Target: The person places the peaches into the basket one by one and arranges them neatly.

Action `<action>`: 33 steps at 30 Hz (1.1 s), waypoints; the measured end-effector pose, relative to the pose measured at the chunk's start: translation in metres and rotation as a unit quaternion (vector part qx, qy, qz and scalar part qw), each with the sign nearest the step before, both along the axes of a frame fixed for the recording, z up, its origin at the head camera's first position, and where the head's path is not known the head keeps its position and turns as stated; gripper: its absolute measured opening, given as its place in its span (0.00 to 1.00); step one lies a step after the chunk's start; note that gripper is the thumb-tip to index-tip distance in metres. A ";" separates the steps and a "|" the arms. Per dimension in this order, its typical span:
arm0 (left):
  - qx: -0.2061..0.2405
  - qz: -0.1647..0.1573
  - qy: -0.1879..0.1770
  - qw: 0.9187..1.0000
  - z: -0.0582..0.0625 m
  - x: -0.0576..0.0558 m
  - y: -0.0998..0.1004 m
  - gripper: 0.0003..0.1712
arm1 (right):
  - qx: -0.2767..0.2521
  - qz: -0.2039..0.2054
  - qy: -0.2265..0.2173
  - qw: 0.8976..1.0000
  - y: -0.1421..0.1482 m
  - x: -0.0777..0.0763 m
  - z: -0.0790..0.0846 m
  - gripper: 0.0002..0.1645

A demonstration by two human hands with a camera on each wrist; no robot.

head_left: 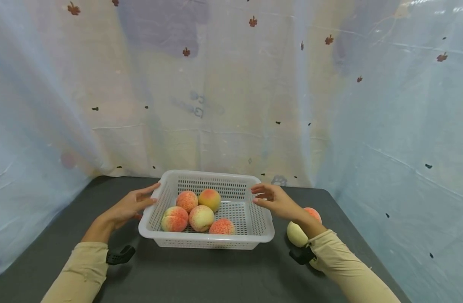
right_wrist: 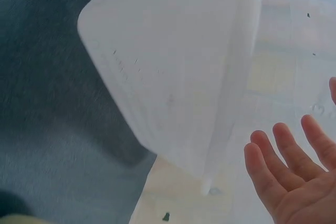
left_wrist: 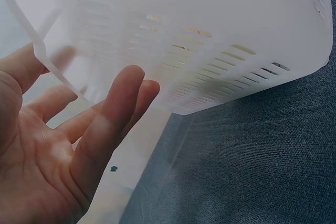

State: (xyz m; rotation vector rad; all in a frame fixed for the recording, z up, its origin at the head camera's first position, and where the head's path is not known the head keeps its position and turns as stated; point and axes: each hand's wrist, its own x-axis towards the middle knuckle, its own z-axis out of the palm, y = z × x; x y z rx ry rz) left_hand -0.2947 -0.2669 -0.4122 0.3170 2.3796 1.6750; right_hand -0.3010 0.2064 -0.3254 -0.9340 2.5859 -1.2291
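A white plastic basket [head_left: 208, 241] with slotted walls stands on the dark table, and several peaches [head_left: 201, 218] lie grouped in its left and middle part. At its left end is my left hand [head_left: 127, 207], with relaxed, spread fingers right at the rim; in the left wrist view the basket's outer wall [left_wrist: 220, 19] shows close past the fingertips. My right hand [head_left: 277, 202] hovers by the right rim, fingers loosely bent and nothing in them. In the right wrist view, its spread fingers [right_wrist: 286, 156] appear beside the basket's end wall [right_wrist: 168, 66].
More peaches [head_left: 296, 234] lie on the dark table [head_left: 201, 275] to the right of the basket, partly hidden by my right forearm. A pale plastic curtain [head_left: 231, 105] with small leaf prints hangs behind the table and along its sides.
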 end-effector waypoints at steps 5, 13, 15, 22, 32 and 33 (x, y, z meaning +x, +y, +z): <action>0.007 -0.008 0.002 1.000 0.001 0.001 -0.001 0.44 | 0.002 -0.005 0.008 1.000 0.015 -0.003 0.003 0.27; 0.016 -0.019 0.001 1.000 0.000 0.001 -0.001 0.44 | 0.011 -0.047 0.016 0.999 0.045 -0.012 0.004 0.28; 0.013 -0.020 0.004 1.000 0.000 0.001 -0.002 0.44 | 0.014 -0.056 0.011 0.998 0.051 -0.013 0.003 0.28; 0.004 -0.011 -0.001 1.000 -0.001 0.000 -0.002 0.45 | 0.031 -0.080 0.013 0.996 0.072 -0.015 0.002 0.29; 0.011 -0.014 -0.001 1.000 0.001 0.002 -0.002 0.44 | 0.062 -0.103 -0.014 0.993 0.111 -0.015 0.004 0.32; 0.011 -0.016 0.002 1.000 0.002 0.003 -0.002 0.44 | 0.064 -0.101 -0.016 0.993 0.116 -0.015 0.003 0.32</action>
